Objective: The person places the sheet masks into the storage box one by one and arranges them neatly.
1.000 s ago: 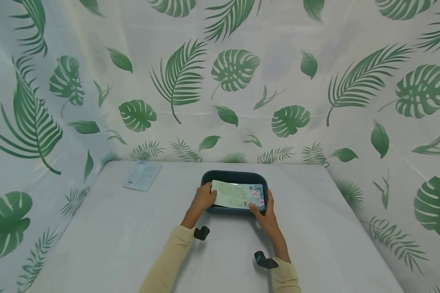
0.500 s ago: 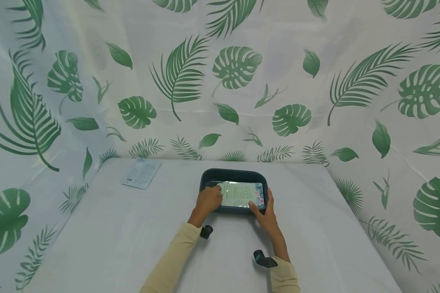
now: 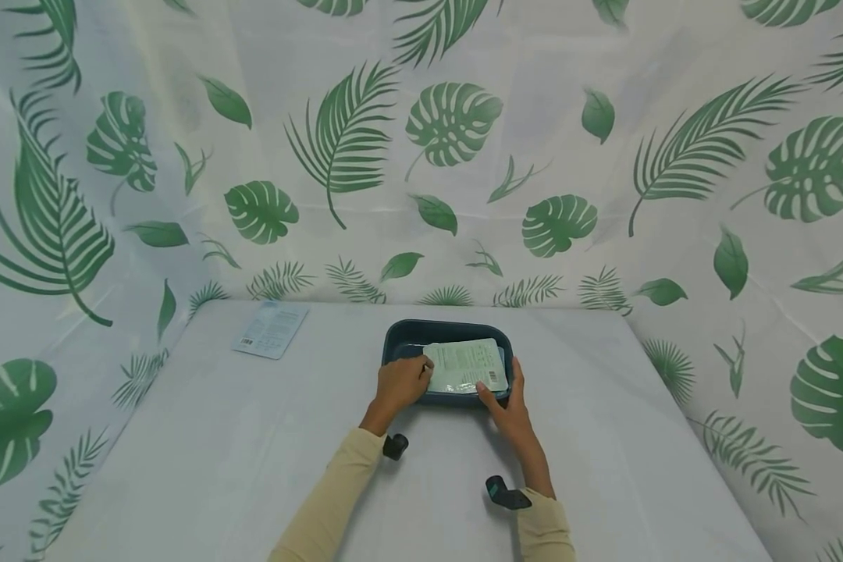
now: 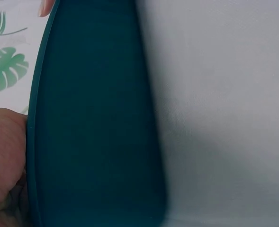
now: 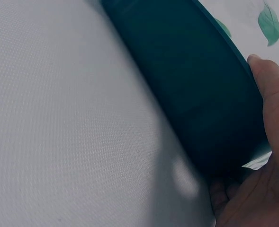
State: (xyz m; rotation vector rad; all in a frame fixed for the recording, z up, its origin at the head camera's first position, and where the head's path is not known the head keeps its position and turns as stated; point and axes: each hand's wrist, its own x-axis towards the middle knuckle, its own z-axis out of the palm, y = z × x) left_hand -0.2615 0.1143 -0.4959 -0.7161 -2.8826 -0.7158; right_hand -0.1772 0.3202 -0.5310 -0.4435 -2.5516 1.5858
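Observation:
A dark teal plastic bin (image 3: 449, 328) stands near the back of the table, with a pale green flat packet (image 3: 464, 365) inside it. My left hand (image 3: 402, 384) reaches over the bin's front left rim, curled fingers pinching the packet's left edge; its fingertips are partly hidden. My right hand (image 3: 509, 410) grips the bin's front right corner, thumb over the rim and fingers along the outer side. In the right wrist view the thumb lies on the rim above the bin's wall (image 5: 186, 80). The left wrist view shows the left hand (image 4: 4, 161) behind the wall (image 4: 94, 113).
A light blue flat packet (image 3: 270, 329) lies at the table's back left. The table (image 3: 183, 468) has a white cover. Behind and beside it hang white curtains (image 3: 492, 257) with green leaf prints.
My left hand has moved right, over the rim into the bin, with the green packet. That packet now covers the floral-patterned one seen before. My right hand has stayed at the bin's corner.

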